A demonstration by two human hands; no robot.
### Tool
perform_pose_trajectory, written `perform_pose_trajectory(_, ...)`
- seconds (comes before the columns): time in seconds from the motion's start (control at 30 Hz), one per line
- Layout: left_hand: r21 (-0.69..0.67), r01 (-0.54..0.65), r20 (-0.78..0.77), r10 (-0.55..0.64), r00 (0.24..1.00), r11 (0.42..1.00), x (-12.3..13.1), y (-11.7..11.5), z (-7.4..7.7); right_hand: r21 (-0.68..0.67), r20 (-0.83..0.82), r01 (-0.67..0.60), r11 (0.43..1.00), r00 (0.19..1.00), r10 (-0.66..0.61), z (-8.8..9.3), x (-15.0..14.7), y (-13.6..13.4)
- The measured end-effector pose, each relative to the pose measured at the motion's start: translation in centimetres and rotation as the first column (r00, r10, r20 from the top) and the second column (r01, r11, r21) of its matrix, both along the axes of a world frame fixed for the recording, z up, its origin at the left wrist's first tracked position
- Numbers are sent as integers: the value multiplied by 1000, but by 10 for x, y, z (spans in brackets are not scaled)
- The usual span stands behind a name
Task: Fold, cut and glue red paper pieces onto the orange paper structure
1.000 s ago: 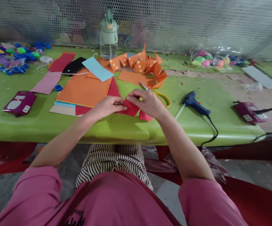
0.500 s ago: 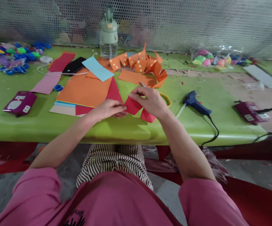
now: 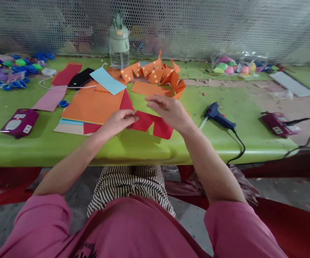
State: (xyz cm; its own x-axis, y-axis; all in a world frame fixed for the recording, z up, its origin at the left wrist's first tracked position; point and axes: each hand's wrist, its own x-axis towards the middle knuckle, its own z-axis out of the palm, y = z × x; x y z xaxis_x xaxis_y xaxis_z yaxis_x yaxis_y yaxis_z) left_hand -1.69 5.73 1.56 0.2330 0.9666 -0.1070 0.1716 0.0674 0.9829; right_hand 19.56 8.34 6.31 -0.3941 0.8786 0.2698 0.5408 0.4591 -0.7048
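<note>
A red paper strip [image 3: 162,128] with a V-shaped notch in its lower edge is pinched at its left end by my left hand [image 3: 121,120]. Over the strip's right part hovers my right hand [image 3: 168,109], fingers stretched out to the left and nothing seen between them. Part of a yellow ring-shaped thing [image 3: 188,113] peeks out behind my right wrist. Left of the strip lies a pile of coloured sheets, an orange sheet [image 3: 93,105] on top, with a red paper piece [image 3: 126,100] at its right edge.
Behind my hands curls an orange paper band [image 3: 155,71] with pale squares. A water bottle [image 3: 119,44] stands against the mesh. To the right lie a blue glue gun [image 3: 219,115] and a purple power socket [image 3: 278,123] with cables; another purple socket [image 3: 19,122] is far left.
My right hand has let go of the red paper strip and lifted off it. The strip now lies more spread out, its notch showing. The camera view has shifted slightly.
</note>
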Motion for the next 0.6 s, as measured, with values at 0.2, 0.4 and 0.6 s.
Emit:
perform_pose_trajectory(0.2, 36, -74, -119, 78, 990, 997, -14, -2, -2, 19, 176, 199, 980, 964, -199, -14, 44, -7)
perform_pose_trajectory(0.4, 178, 167, -366, -92, 926, 970, -26, -4, 16, -72, 133, 49, 996, 990, -39, -33, 55, -28)
perform_pose_trajectory(0.6, 107, 284, -274, -247, 930, 953, -33, 16, 16, -35, 85, -53, 998, 995, 55, -33, 57, -10)
